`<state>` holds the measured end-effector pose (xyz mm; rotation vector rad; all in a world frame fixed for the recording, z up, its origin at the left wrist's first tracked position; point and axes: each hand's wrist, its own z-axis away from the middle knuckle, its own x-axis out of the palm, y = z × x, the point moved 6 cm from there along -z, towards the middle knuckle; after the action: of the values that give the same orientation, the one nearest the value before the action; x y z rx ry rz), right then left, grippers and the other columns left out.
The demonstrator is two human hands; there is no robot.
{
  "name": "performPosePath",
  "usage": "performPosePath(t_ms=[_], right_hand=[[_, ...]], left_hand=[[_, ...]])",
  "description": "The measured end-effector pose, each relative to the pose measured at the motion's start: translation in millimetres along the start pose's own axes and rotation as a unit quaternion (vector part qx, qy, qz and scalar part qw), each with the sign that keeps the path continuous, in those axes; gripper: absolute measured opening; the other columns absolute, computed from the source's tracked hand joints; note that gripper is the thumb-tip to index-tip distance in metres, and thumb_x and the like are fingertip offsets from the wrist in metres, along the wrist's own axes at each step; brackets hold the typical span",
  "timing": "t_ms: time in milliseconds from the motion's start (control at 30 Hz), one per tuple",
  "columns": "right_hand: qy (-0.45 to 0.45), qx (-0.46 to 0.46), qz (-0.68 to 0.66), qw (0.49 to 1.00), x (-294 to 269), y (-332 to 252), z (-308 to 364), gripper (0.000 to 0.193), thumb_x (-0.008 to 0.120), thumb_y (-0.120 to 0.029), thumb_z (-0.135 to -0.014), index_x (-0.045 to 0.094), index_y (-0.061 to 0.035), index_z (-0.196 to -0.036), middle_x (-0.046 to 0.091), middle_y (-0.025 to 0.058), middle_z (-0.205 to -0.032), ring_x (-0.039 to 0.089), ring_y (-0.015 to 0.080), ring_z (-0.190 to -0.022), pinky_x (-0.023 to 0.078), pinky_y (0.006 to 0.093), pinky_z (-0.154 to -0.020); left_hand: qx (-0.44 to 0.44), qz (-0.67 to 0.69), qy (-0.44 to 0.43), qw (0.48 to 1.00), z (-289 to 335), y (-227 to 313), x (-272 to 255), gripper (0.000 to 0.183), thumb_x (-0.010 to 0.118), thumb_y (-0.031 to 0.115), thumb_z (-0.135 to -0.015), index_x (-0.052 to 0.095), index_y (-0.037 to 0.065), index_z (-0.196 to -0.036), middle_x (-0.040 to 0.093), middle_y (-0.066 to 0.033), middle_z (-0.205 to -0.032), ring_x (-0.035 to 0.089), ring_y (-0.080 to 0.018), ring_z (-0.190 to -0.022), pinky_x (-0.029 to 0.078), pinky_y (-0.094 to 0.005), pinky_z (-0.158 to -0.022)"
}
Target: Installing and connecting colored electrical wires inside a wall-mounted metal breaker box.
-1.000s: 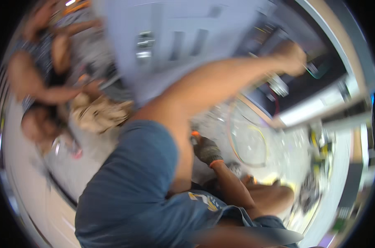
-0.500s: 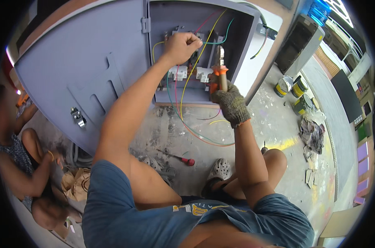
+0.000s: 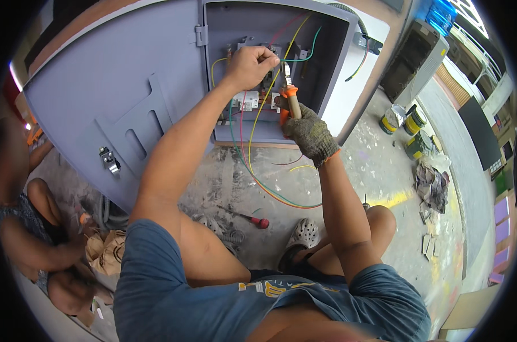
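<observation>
My bare left hand is inside a grey electrical cabinet, its thumb and forefinger pinched on a green wire. My right hand, in a dark knit glove, grips pliers with orange and tan handles. The pliers' metal jaws point up, close to my left fingertips and the green wire; whether they touch the wire I cannot tell. A yellow wire and a red wire run down past white circuit breakers and loop out over the floor. My left hand hides part of the cabinet's inside.
The cabinet door hangs open on the left. On the floor lie a red-handled screwdriver, paint cans and crumpled paper. Another person sits at the left beside a paper bag. A water dispenser stands far right.
My right hand has brought the pliers left, up to my left fingertips. The hanging wires have shifted slightly. My left hand stays in place. The other person's arm has moved.
</observation>
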<state>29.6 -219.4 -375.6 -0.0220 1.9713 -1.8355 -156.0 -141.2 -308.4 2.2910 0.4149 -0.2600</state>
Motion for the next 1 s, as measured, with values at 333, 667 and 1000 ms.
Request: performPosePath(t_ms=[333, 667, 1000], right_hand=[[0.007, 0.016, 0.162, 0.987, -12, -22, -1, 0.037, 0.066, -0.017, -0.074, 0.059, -0.0052, -0.109, 0.058, 0.0075, -0.078, 0.057, 0.0178, -0.07, 0.047, 0.0329, -0.069], [0.006, -0.079, 0.078, 0.994, -3, -6, -17, 0.042, 0.06, -0.02, -0.086, 0.06, -0.0119, -0.127, 0.066, 0.005, -0.087, 0.06, 0.0144, -0.07, 0.049, 0.0304, -0.065], [-0.111, -0.054, -0.203, 0.971, -15, 16, -28, 0.047, 0.06, -0.013, -0.079, 0.052, -0.0007, -0.124, 0.059, 0.0066, -0.101, 0.058, 0.0173, -0.085, 0.049, 0.0338, -0.078]], left_hand=[[-0.005, -0.064, -0.025, 0.998, 0, 10, 2, 0.018, 0.069, 0.017, -0.091, 0.071, -0.001, -0.091, 0.068, -0.0017, -0.075, 0.057, -0.0062, -0.068, 0.048, -0.0264, -0.063], [0.026, -0.109, 0.012, 0.994, 6, 19, -9, 0.018, 0.069, 0.024, -0.083, 0.074, 0.007, -0.085, 0.069, -0.0089, -0.07, 0.066, -0.0175, -0.065, 0.051, -0.0334, -0.062], [0.068, -0.035, 0.052, 0.996, 9, 39, 5, 0.014, 0.073, 0.016, -0.076, 0.072, 0.002, -0.076, 0.07, -0.0146, -0.073, 0.071, -0.0277, -0.072, 0.054, -0.0381, -0.07]])
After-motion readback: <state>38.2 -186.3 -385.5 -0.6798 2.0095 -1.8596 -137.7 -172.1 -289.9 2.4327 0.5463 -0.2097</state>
